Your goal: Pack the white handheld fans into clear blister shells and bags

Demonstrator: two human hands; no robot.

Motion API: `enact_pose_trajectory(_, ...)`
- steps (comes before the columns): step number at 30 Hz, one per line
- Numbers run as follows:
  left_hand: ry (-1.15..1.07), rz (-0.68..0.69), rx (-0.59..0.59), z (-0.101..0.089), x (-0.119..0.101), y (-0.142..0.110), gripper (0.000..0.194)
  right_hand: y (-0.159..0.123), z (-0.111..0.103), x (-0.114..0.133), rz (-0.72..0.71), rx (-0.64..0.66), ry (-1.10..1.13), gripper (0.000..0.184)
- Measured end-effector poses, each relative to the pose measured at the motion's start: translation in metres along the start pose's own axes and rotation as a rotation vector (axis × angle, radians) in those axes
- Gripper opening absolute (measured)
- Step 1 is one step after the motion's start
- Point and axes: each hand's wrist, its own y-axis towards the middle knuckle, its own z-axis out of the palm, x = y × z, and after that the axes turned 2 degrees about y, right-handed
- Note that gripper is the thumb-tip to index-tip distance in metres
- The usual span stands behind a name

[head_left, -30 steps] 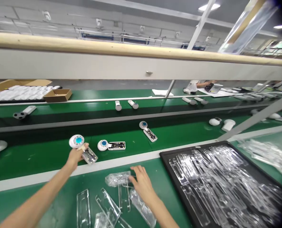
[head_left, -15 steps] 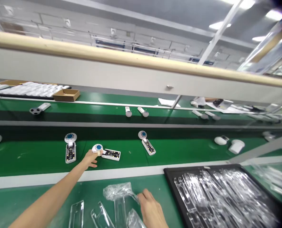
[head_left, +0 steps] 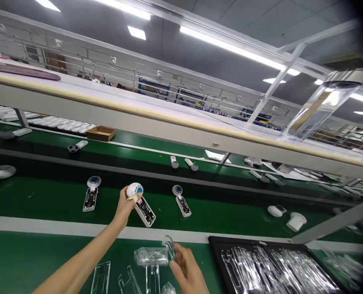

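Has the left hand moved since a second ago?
Yes: the left hand has shifted right along the white strip, closer to the black tray.

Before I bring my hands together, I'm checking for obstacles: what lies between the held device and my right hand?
In the head view, going from the device: a white strip, and clear plastic at the right hand.

Device (head_left: pixel 145 212) in left hand (head_left: pixel 124 205) now aslant, seemingly off belt (head_left: pixel 52 204)
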Motion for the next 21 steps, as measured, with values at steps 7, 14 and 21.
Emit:
enact_pose_trajectory(7,-0.056,-0.069,0.312,-0.01,-0.043,-0.072,0.073,0.032,0.037,0.065,-0.251,-0.009,-0.259,0.047)
enact_pose_trajectory(14,-0.018,-0.052,0.264,-0.026,-0.057,-0.09,0.063,0.009,0.074,0.06,-0.224,-0.028,-0.254,0.053)
enact_pose_trajectory(21,-0.155,-0.065,0.308,-0.025,-0.053,-0.096,0.061,0.006,0.068,0.063,-0.205,0.026,-0.195,0.056)
